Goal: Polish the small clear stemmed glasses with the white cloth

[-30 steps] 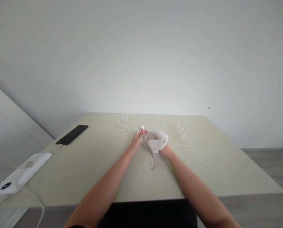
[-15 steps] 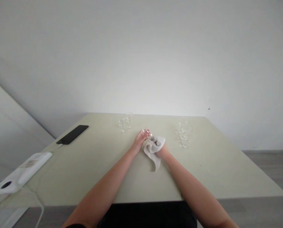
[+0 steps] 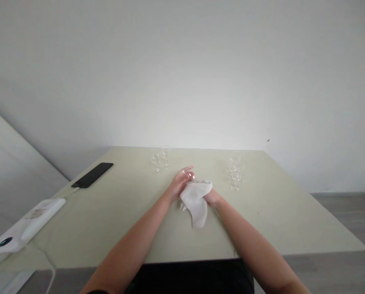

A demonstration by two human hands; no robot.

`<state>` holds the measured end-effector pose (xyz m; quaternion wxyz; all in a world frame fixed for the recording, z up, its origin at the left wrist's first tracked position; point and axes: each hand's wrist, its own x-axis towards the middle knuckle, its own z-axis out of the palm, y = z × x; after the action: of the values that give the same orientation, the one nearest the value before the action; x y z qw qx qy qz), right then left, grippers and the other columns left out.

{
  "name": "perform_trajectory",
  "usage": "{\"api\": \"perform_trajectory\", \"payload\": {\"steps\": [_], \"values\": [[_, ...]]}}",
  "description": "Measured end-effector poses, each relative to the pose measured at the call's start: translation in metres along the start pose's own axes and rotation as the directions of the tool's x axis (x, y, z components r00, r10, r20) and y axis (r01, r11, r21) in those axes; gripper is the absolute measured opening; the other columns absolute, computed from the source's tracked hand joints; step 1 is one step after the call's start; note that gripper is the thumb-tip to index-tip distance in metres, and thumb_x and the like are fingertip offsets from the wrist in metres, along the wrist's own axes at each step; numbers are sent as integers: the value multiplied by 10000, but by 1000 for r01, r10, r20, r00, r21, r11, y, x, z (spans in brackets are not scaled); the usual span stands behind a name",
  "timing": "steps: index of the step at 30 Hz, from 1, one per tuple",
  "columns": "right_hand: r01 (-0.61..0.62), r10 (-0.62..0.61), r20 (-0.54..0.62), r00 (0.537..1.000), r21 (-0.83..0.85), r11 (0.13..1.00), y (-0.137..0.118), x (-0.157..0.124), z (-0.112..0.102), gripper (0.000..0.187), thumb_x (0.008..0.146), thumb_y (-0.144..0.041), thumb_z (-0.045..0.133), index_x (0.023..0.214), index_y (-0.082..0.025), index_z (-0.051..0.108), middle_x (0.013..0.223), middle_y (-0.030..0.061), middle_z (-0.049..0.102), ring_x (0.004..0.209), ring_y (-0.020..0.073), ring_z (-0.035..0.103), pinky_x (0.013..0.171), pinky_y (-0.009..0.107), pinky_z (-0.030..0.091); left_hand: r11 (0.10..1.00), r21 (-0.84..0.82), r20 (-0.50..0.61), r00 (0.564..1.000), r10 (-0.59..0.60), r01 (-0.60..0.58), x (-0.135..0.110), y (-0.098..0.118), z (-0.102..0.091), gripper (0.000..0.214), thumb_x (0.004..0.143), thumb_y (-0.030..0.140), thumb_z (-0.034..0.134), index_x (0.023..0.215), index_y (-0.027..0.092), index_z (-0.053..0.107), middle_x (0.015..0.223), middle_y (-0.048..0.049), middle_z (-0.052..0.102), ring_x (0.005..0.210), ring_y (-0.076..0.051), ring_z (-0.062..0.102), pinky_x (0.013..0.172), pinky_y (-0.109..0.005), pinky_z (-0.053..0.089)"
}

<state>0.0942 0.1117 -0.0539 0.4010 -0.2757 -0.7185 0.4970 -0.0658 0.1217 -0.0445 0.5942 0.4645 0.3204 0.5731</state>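
Observation:
My left hand (image 3: 180, 181) is closed round a small clear glass (image 3: 190, 176), of which only a shiny part shows between the fingers. A white cloth (image 3: 196, 200) hangs from my right hand (image 3: 212, 197) and covers most of its fingers. The cloth touches the glass side of my left hand, and its loose end drops toward the tabletop. How far the cloth goes into or round the glass is hidden.
Stemmed glasses (image 3: 165, 154) stand at the back left of the pale table (image 3: 274, 220). Several more glasses (image 3: 235, 173) cluster to the right. A black phone (image 3: 92, 174) lies at the left, cabled to a white device (image 3: 29, 222). A wall rises behind.
The cloth has turned and spread in my right hand, its loose end now wider and lower. My left hand has shifted slightly, showing more of the glass.

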Motion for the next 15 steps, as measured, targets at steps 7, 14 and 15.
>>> {"api": "perform_trajectory", "payload": {"steps": [7, 14, 15], "values": [[7, -99, -221, 970, -385, 923, -3, 5, -2, 267, 867, -389, 569, 769, -162, 668, 704, 26, 655, 677, 175, 591, 642, 270, 459, 999, 39, -78, 996, 38, -35, 5, -6, -1, 547, 627, 481, 836, 1033, 169, 643, 952, -47, 693, 854, -162, 638, 766, -274, 471], [77, -85, -36, 996, -181, 980, -11, 0, -13, 253, 849, -373, 565, 801, -153, 680, 759, 25, 675, 730, 181, 610, 686, 272, 483, 1000, -23, 26, 999, 21, -21, 3, -3, -6, 613, 602, 509, 845, 1083, 162, 691, 1032, -92, 703, 906, -196, 653, 837, -311, 462], [45, -47, -14, 999, -82, 996, -9, -1, -13, 265, 843, -391, 574, 794, -153, 679, 762, 33, 680, 737, 191, 616, 684, 281, 491, 999, -46, 66, 998, 15, -12, 1, -1, -6, 627, 604, 521, 841, 1099, 166, 693, 1047, -101, 702, 916, -203, 654, 840, -317, 464]]}}
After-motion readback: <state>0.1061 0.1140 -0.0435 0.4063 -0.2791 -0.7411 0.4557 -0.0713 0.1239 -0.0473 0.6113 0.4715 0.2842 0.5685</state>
